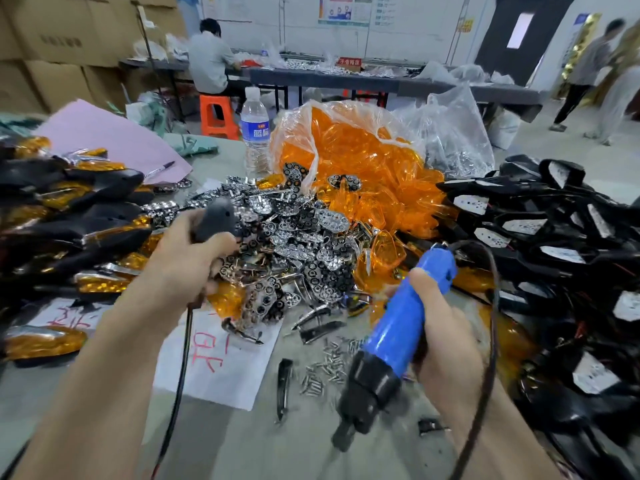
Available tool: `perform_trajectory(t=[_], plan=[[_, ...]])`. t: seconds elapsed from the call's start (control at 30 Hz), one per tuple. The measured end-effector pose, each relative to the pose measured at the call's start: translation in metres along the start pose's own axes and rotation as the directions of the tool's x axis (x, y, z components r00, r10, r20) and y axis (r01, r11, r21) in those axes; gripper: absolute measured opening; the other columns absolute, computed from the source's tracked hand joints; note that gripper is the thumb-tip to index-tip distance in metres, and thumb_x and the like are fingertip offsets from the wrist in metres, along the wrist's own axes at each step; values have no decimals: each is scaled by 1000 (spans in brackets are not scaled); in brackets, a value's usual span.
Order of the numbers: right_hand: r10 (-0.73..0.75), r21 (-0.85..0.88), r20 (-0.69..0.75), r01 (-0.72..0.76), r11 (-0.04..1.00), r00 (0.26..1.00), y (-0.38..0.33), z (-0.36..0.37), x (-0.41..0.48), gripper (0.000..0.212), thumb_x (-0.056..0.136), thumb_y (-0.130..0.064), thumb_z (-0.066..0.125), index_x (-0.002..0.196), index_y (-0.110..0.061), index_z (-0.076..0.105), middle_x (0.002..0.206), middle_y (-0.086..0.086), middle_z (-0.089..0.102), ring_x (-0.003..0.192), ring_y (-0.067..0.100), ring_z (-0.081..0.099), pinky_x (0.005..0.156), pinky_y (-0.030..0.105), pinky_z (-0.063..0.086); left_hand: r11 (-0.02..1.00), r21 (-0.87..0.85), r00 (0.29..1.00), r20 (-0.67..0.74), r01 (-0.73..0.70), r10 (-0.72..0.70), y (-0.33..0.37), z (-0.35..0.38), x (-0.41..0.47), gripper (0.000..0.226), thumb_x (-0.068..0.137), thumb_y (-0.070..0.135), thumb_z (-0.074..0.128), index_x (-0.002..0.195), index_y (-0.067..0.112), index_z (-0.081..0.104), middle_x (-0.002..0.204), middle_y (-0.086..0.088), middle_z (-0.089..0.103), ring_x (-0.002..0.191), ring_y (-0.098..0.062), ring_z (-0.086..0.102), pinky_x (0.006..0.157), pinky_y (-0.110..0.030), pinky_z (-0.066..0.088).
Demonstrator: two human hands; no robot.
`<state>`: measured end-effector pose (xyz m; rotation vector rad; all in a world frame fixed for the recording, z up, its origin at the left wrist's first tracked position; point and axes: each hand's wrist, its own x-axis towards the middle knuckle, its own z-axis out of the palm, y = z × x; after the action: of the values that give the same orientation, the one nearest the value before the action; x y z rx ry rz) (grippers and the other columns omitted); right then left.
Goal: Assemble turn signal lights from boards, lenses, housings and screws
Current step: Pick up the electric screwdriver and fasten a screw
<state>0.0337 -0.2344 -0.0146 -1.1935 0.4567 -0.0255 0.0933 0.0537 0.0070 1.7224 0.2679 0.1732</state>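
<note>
My left hand (188, 252) grips a black turn signal housing (216, 220) above the table, and a thin black wire (181, 368) hangs down from it. My right hand (446, 337) holds a blue electric screwdriver (398, 327), its black nose tilted down to the left over a scatter of small screws (325, 362). A heap of chrome reflector boards (294, 244) lies in the middle. Behind it sits a clear bag of orange lenses (367, 161). Black housings with white boards and wires (540, 237) are piled at the right.
Finished lights with orange lenses (79, 223) are stacked at the left. A water bottle (255, 129) stands behind the heap. A white paper with red writing (214, 355) lies at the front. Cardboard boxes, other tables and people fill the background.
</note>
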Motion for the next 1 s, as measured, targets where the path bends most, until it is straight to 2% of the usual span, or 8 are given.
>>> perform_trajectory(t=[0.1,0.17,0.27,0.33,0.53,0.7,0.8,1.0], plan=[[-6,-229,-31,-1,973,1000,-12,-7,1,43,86,-51,71,96,-9,71,73,9,70,62,27,65,61,37,54,732,644,918,-118,-220,380,-2,-32,-3,57,81,27,78,126,49,50,88,13,61,80,-20,55,74,-37,42],[-89,-360,-54,63,931,995,-19,-11,4,36,87,-50,73,88,-14,73,72,9,71,62,26,65,67,40,53,548,814,878,-105,-194,467,-5,-45,-2,64,81,23,78,134,47,50,98,9,65,89,-27,59,75,-42,49],[-286,-616,-56,192,764,957,-23,-17,7,38,88,-51,75,77,-14,71,61,-2,66,60,25,60,64,39,48,484,836,847,-43,-260,529,-30,-51,5,62,84,8,75,142,20,58,131,-10,66,121,-38,58,104,-54,48],[-352,-770,-65,177,612,934,-22,-18,7,41,87,-59,71,80,-19,70,68,-8,66,65,19,61,63,38,46,458,834,822,-11,-307,570,-48,-55,8,60,86,3,71,143,9,56,135,-15,63,127,-38,55,112,-54,43],[-341,-922,-86,55,384,936,-17,4,6,31,90,-57,64,82,-27,66,73,-2,67,64,23,62,55,32,41,423,854,742,-67,-303,667,-60,-77,30,56,93,21,69,145,13,47,137,-12,59,129,-34,48,113,-49,37],[-450,-980,-40,52,191,892,-6,23,7,36,88,-67,57,91,-32,65,69,-6,62,58,16,53,63,32,43,437,864,779,-91,-248,621,-63,-82,41,57,99,33,62,150,16,43,147,-12,53,138,-33,43,116,-51,33],[-608,-999,35,44,0,794,-1,24,11,38,93,-66,49,102,-33,66,65,-6,57,61,20,49,77,37,34,472,842,803,-83,-260,590,-66,-80,36,60,102,39,53,157,20,38,156,-9,47,145,-30,36,122,-49,27],[-690,-932,272,361,-17,670,-1,38,-1,31,92,-37,68,118,-20,71,97,2,68,97,30,56,96,42,32,403,886,838,-30,-231,545,-54,-74,37,62,103,36,48,161,22,31,168,-5,32,157,-23,20,130,-46,7]])
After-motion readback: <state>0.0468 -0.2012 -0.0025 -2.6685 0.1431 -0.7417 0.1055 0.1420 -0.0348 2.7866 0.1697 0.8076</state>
